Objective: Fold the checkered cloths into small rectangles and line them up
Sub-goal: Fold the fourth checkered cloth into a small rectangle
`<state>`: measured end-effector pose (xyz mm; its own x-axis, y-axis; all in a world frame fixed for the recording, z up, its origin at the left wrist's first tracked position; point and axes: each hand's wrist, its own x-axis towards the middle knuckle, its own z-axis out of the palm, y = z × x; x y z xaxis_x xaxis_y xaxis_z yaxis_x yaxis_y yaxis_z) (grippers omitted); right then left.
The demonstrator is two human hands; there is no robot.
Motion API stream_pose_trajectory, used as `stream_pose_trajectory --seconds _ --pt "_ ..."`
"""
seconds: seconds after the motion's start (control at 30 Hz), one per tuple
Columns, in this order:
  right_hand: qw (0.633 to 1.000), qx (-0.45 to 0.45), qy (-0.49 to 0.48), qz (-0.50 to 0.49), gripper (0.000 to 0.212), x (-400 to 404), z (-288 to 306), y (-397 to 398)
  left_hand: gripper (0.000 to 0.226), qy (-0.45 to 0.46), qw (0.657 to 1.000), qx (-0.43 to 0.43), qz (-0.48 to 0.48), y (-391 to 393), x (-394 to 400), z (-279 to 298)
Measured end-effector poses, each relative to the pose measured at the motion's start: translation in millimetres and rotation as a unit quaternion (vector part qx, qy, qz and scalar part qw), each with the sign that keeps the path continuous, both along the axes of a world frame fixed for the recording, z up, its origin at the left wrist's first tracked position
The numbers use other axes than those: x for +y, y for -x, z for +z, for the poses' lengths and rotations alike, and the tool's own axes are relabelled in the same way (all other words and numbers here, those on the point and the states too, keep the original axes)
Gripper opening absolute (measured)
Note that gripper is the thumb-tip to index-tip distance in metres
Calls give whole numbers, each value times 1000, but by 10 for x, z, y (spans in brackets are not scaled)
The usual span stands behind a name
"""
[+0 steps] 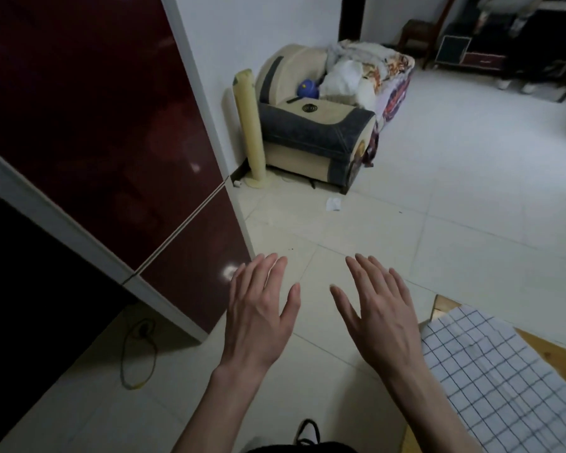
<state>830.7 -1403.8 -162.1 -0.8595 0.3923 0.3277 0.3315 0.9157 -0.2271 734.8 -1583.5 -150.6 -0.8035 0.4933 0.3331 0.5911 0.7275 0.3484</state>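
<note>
Your left hand point(258, 308): held out over the tiled floor point(455, 223), back of the hand up, fingers straight and slightly spread, grasping nothing and touching nothing.
Your right hand point(378, 317): out beside the left, back up, fingers extended and fanned, released, holding nothing; its outer edge passes just beside the near corner of the cloth, and you cannot tell from this view whether they touch.
Checkered cloth point(504, 380): white with a dark blue grid, spread open and unfolded on the wooden table point(549, 353) at your lower right, wrinkled in places, one corner reaching toward the table's far corner.
Wooden table: light wood, only its corner and edge strip visible around the cloth.
Cabinet point(95, 142): glossy dark red doors with pale trim, filling the left side, close to your left hand.
Armchair point(321, 125): cream and grey, against the far wall, heaped with white fabric and a blue ball point(307, 88).
Tower fan point(250, 125): pale yellow, upright just beside the armchair.
Cord point(138, 351): yellowish loop lying on the floor near the cabinet's base.
Scrap of paper point(333, 204): on the tiles in front of the armchair.
</note>
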Motion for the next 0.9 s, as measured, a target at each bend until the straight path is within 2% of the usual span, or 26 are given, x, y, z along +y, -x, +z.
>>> stream_pose_trajectory --seconds 0.5,0.73,0.9 --pt "988 18 7 -150 62 1114 -81 988 51 -18 989 3 -150 1588 1531 -38" --pt "966 28 11 -257 63 1678 -12 1664 51 -11 971 6 -240 2525 2432 18" --pt "939 27 13 -342 62 2029 -2 2011 51 -19 945 16 -325 3027 3053 27"
